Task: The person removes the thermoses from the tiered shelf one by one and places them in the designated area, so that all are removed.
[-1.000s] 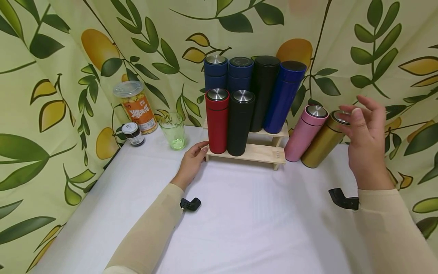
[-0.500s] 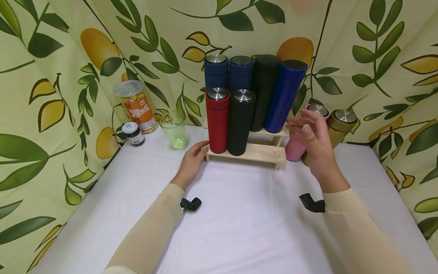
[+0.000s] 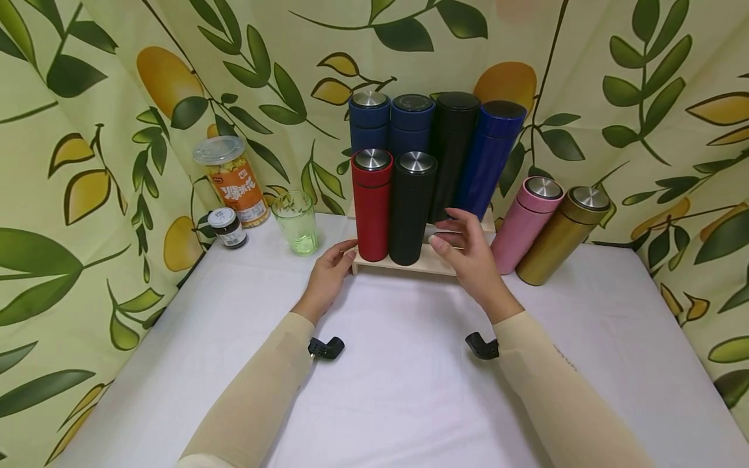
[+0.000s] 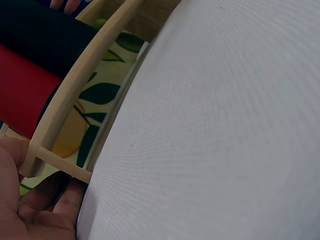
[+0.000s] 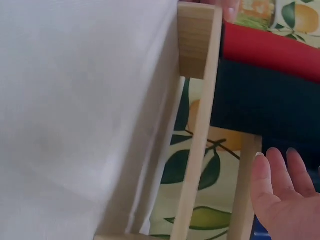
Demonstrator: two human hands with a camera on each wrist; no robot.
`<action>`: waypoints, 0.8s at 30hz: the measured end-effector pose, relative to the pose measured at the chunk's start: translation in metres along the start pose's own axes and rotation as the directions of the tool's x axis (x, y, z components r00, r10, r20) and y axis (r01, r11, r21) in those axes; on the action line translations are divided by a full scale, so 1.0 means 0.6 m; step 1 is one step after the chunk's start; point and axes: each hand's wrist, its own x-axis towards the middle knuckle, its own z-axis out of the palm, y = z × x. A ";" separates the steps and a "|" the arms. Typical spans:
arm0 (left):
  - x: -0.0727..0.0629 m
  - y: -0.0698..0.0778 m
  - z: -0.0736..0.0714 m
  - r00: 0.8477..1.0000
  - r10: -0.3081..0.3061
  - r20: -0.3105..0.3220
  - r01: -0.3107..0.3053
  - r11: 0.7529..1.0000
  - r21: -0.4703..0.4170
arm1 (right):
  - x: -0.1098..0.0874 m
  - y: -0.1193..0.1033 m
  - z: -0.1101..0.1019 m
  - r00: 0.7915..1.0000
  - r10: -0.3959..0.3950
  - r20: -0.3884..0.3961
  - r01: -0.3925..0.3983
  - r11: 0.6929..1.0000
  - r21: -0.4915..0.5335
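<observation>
My left hand (image 3: 326,278) grips the left end of a two-step wooden rack (image 4: 75,80), thumb above and fingers tucked below by the leg. On the lower step stand a red flask (image 3: 372,211) and a black flask (image 3: 412,214), both with steel lids. My right hand (image 3: 475,263) holds nothing, its fingers loosely bent just right of the black flask and over the lower step. Behind, the upper step bears two navy flasks (image 3: 370,127), a taller black flask (image 3: 453,149) and a blue flask (image 3: 494,153) that looks tilted in the head view.
Right of the rack stand a pink flask (image 3: 523,227) and a gold flask (image 3: 562,237) on the white cloth (image 3: 398,390). At the left are a tub of yellow snacks (image 3: 236,185), a small dark jar (image 3: 229,231) and a green glass (image 3: 297,224). Leaf-patterned curtains hang behind.
My right hand has swept left from beside the gold flask, past the pink one, to the black flask on the lower step. The left hand has kept its hold on the rack.
</observation>
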 end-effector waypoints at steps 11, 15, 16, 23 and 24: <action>0.003 -0.004 -0.002 1.000 0.005 0.003 -0.005 1.000 0.000 | 0.032 0.016 0.042 0.999 0.030 -0.021 -0.031 0.998 -0.047; 0.002 -0.004 -0.003 1.000 0.003 0.003 -0.003 1.000 0.002 | 0.044 0.016 0.053 0.999 0.026 -0.039 -0.028 0.999 -0.046; 0.002 -0.004 -0.003 1.000 0.001 0.002 -0.001 1.000 0.002 | 0.046 0.014 0.055 0.999 0.023 -0.041 -0.025 0.999 -0.045; 0.001 0.001 -0.001 1.000 -0.004 -0.001 0.004 1.000 0.000 | 0.056 0.009 0.067 0.997 0.027 -0.072 -0.030 0.999 -0.046; 0.001 0.001 -0.001 1.000 -0.003 -0.003 0.003 1.000 0.004 | 0.058 0.009 0.069 0.997 0.023 -0.076 -0.027 0.999 -0.047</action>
